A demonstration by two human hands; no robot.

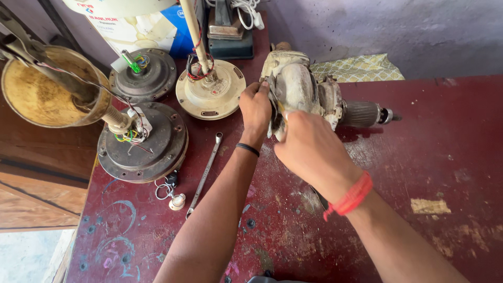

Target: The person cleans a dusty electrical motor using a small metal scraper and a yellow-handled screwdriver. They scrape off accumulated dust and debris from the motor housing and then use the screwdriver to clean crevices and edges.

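Scuffed red table point(429, 157), fan motors point(142, 141) crowding the left, wrench point(205, 173) beside them. Worn drill point(309, 91) lies mid-table: left hand point(255, 107) clamps its rear, right hand point(309, 147) curls closed against its near side, wrists bent.

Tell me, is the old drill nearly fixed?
Not that I can see. The grimy power drill lies on the red table, casing closed. Both hands are on its rear end: left hand steadying, right hand working there. The spanner lies unused. Three fan motors wait, wires exposed.
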